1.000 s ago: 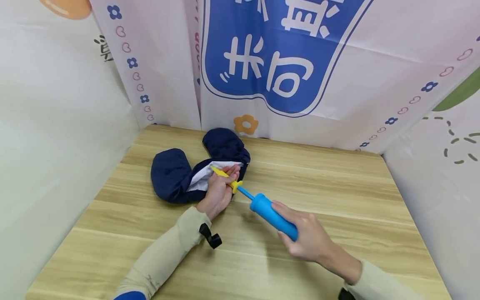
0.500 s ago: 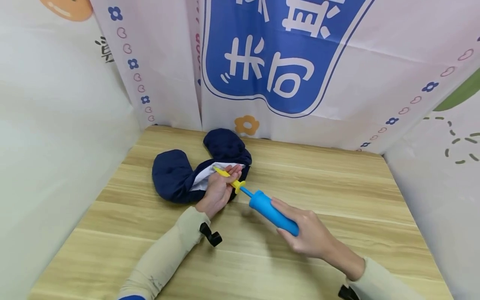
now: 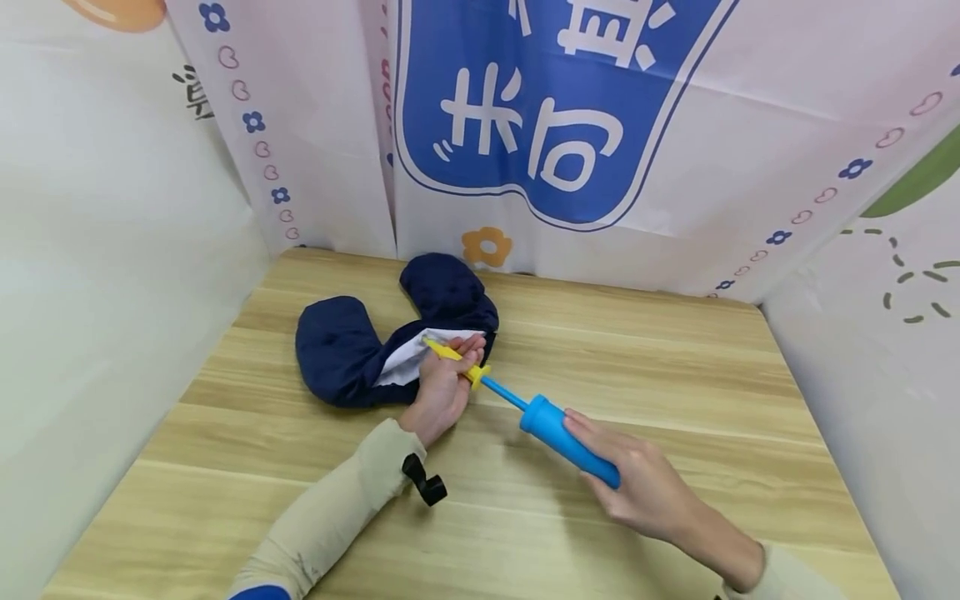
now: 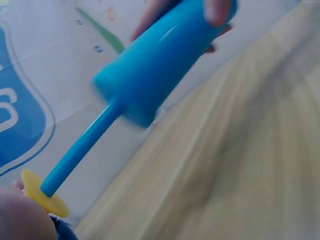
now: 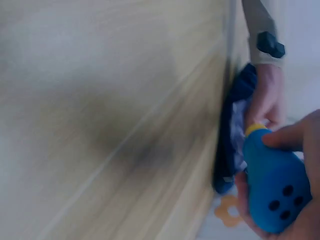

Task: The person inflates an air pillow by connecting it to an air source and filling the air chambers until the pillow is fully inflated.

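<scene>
A hand pump has a blue barrel [image 3: 558, 433], a thin blue rod [image 3: 504, 392] and a yellow nozzle [image 3: 444, 350]. My left hand [image 3: 442, 387] holds the yellow nozzle end, its tip at the white opening of a navy U-shaped cushion [image 3: 337, 354]. Around the blue barrel curl the fingers of my right hand [image 3: 648, 492]. Several dark holes show in the barrel's end in the right wrist view. Whether the nozzle tip sits in a valve cannot be told; the white lining [image 3: 405, 360] shows around it.
The wooden table [image 3: 675, 392] lies under both hands. A printed curtain [image 3: 720, 167] stands along its back edge, with white walls at the left and right. A black strap piece [image 3: 425, 481] sits on the left sleeve.
My right hand has drawn the blue barrel down and to the right, away from the yellow nozzle, so more rod shows. The left hand stays at the cushion's opening.
</scene>
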### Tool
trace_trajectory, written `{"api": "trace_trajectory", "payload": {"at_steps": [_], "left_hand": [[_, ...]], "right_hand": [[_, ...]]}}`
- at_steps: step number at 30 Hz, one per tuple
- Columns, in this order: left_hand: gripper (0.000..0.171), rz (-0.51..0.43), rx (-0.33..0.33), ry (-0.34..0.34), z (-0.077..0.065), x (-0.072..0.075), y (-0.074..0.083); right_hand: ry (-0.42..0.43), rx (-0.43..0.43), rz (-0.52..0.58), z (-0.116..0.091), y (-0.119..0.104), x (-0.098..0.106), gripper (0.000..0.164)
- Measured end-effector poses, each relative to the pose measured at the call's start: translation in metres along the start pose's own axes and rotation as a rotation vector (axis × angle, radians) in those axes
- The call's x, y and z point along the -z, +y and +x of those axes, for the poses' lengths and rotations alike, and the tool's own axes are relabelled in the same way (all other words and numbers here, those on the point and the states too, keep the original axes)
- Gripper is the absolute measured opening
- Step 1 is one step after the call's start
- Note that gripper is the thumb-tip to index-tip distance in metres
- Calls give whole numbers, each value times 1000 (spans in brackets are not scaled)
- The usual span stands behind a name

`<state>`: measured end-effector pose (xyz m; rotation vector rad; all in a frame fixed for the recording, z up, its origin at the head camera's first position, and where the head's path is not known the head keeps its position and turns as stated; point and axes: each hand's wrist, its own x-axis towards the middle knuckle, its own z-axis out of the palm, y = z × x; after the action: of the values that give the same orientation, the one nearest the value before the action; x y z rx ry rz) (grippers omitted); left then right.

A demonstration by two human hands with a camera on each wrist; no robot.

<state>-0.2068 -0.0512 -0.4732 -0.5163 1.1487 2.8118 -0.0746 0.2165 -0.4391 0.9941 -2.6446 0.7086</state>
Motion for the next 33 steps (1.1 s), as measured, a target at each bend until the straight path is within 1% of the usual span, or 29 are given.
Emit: {"api": "trace_trajectory", "payload": {"at_steps": [2,6,9,12,14,17,19,22,25,28,31,33], "left_hand": [[32,11,-6,-6,-4,0,-5],[34,39,-16,-25,-8,-1,-12],[35,61,8,-45,-9,-3,-15],[38,72,42,-62,-5,-6,-15],[40,70,54,-56,-2,-8,-13],[43,65,50,-45,3,-7,-6],[41,59,50,-37,5,-6,-1],[36,42,56,-40,7,-3,3],[34,24,61,-33,8,-3,5],[34,11,67,-6,6,-4,5],[34,0,63,15,1,-5,2],[33,4,52,8,-4,-5,-2]], "right_hand": [[16,5,-9,11,-1,-10,71],[12,-2,2,34,-5,-27,69],[14,-12,6,42,-5,-32,70],[38,-14,-18,36,-1,-28,70],[54,-6,-32,26,3,-22,71],[64,4,-35,9,6,-11,74],[67,1,-35,-3,7,-3,77],[66,-24,-43,-21,4,11,82],[67,-54,-41,-34,1,22,85],[72,-64,-50,-33,-3,23,82],[81,-58,-60,-19,-8,16,74],[83,-61,-59,-7,-12,8,69]]}}
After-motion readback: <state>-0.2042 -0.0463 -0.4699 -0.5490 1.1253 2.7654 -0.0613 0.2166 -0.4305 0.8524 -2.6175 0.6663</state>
